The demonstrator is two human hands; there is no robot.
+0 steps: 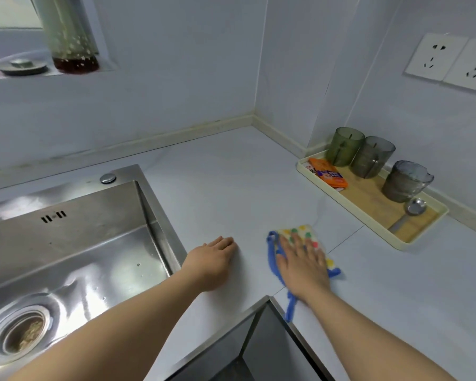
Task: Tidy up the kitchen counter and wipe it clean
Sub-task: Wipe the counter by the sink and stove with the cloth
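Note:
A pale marbled counter (231, 188) fills the corner between two walls. My right hand (302, 262) lies flat, fingers straight, pressing a dotted cloth with a blue border (304, 232) onto the counter near its inner front corner. My left hand (212, 259) rests palm down on the bare counter just left of the cloth, fingers loosely bent, holding nothing.
A steel sink (74, 243) with a drain strainer (19, 334) lies at the left. A cream tray (360, 213) along the right wall holds three tinted cups (371, 156), an orange packet (329, 173) and a metal scoop (414, 209). Wall sockets (451, 61) sit above it.

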